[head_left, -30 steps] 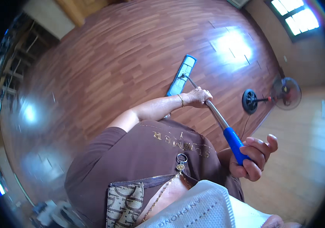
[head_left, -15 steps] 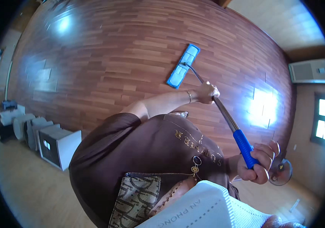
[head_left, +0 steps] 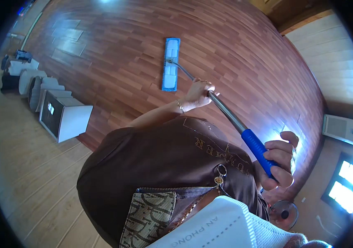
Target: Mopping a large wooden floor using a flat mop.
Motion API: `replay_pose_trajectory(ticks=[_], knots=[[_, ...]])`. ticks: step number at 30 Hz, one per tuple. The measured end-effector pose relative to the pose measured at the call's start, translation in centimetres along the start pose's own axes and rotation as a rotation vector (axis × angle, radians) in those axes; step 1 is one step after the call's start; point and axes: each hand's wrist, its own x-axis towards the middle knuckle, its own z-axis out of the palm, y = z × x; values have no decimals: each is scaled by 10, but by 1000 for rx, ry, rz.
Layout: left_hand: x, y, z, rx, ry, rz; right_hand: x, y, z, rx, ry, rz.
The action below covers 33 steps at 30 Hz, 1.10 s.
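A flat mop with a rectangular blue-and-white head (head_left: 170,74) lies on the wood-plank floor (head_left: 122,62), its long side pointing away from me. Its metal pole (head_left: 229,115) slants up toward my right side and ends in a blue ribbed grip (head_left: 257,146). Partway down the pole, my left hand (head_left: 199,93) is closed around the shaft, a bracelet on its wrist. My right hand (head_left: 282,163) holds the top end of the blue grip, with its fingers curled and partly raised around it.
At the left, a white box-like object with a dark side (head_left: 75,122) stands in a row with several pale rounded items (head_left: 36,84). A fan (head_left: 284,215) is at the lower right. A white wall unit (head_left: 344,129) and bright window (head_left: 350,186) lie along the right.
The mop head has shifted left across the floor and turned to point more straight ahead. Both hands have moved left with the pole, and the whole view has turned.
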Motion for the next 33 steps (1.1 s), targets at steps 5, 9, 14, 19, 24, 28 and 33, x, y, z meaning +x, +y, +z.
replay_pose_trajectory(ticks=[5, 9, 14, 19, 24, 28, 33], knots=[[-63, -4, -43, 41, 141, -90, 5, -2, 22, 249, 4, -104], [-94, -10, -60, 117, 135, -204, 9, 8, 37, 523, -49, -42], [-137, -43, -68, 209, 135, -258, -8, 14, 72, 993, -66, 242], [-135, -57, -84, 249, 21, -282, -13, 5, 85, 996, -21, 475], [-105, -54, -72, 185, -57, -173, -11, -11, 63, 847, 71, 526], [-64, -30, -38, 37, -171, -48, -25, -23, 25, 693, 87, 409], [-13, 21, -5, -205, -318, 141, -24, -52, -11, 379, 141, 291]])
